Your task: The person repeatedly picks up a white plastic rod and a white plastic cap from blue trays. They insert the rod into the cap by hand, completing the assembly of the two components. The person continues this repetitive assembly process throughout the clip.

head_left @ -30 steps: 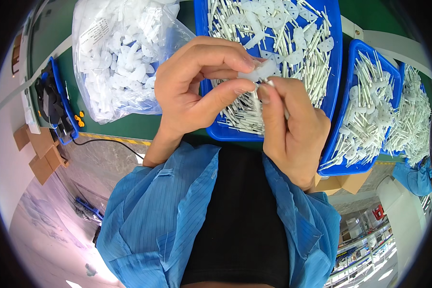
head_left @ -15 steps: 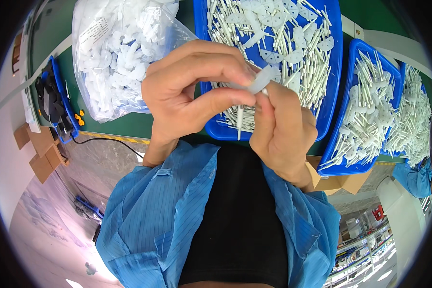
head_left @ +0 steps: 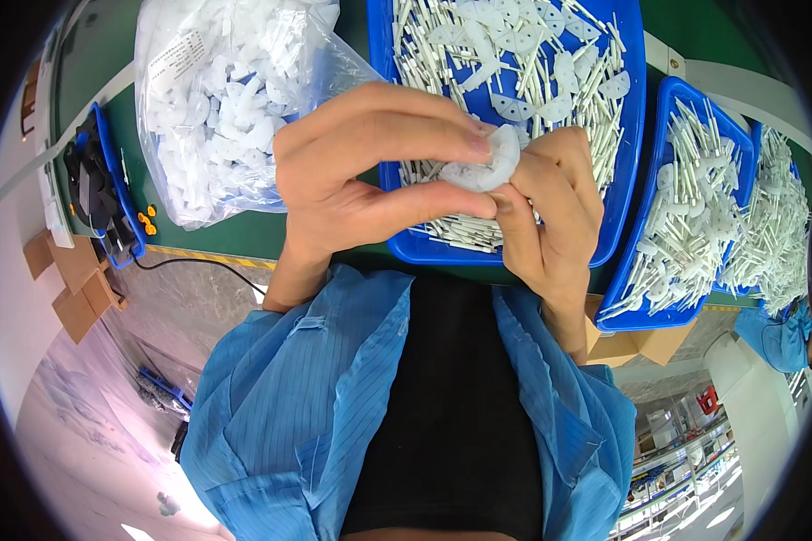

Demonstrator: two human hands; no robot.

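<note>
A translucent white curved plastic piece (head_left: 489,171) is held up above the near part of a large blue tray (head_left: 624,212). My left hand (head_left: 356,171) grips its left side, thumb below and fingers above. The fingers of my right hand (head_left: 555,207) are closed at the right edge of the same piece, thumb against its lower side. My fingers cover part of the piece, so whether a stick sits in it cannot be made out. In the tray lie many thin white sticks (head_left: 604,149) and half-round white pieces with small holes (head_left: 512,108).
A clear plastic bag (head_left: 212,117) full of white pieces lies at the left. Two more blue trays hold sticks and pieces at the right, the nearer one here (head_left: 627,288). Farther left are a blue bin (head_left: 117,162) with black parts and small orange parts (head_left: 148,221).
The white piece has turned so its curved broad side shows. My right hand has moved slightly right. The stick that hung below my hands no longer shows there.
</note>
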